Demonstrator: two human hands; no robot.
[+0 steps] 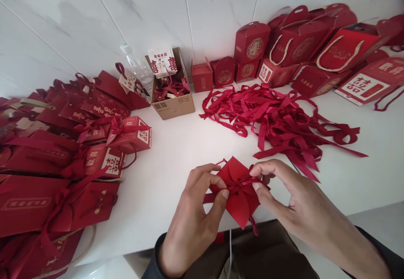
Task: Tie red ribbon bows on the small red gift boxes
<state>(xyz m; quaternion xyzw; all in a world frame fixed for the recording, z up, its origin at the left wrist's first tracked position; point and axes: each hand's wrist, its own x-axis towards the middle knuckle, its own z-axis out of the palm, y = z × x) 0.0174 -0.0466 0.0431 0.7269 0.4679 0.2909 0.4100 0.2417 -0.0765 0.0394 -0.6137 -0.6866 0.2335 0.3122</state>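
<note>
In front of me, at the table's near edge, is a red gift box (241, 210) seen from above, its folded top flaps meeting in the middle. A red ribbon (234, 187) is looped into a bow across those flaps. My left hand (202, 203) pinches the ribbon's left side between thumb and forefinger. On the right side, my right hand (284, 190) holds the ribbon between thumb and fingertips. A dark red cord (253, 226) hangs from the box's lower corner.
Loose red ribbons (268, 115) lie heaped beyond my hands. A cardboard box (174, 107) holding cards and ribbon stands near the wall, beside a clear plastic bottle (135, 64). Ribboned gift boxes (88, 203) crowd the left; more red boxes (252, 45) line the back right.
</note>
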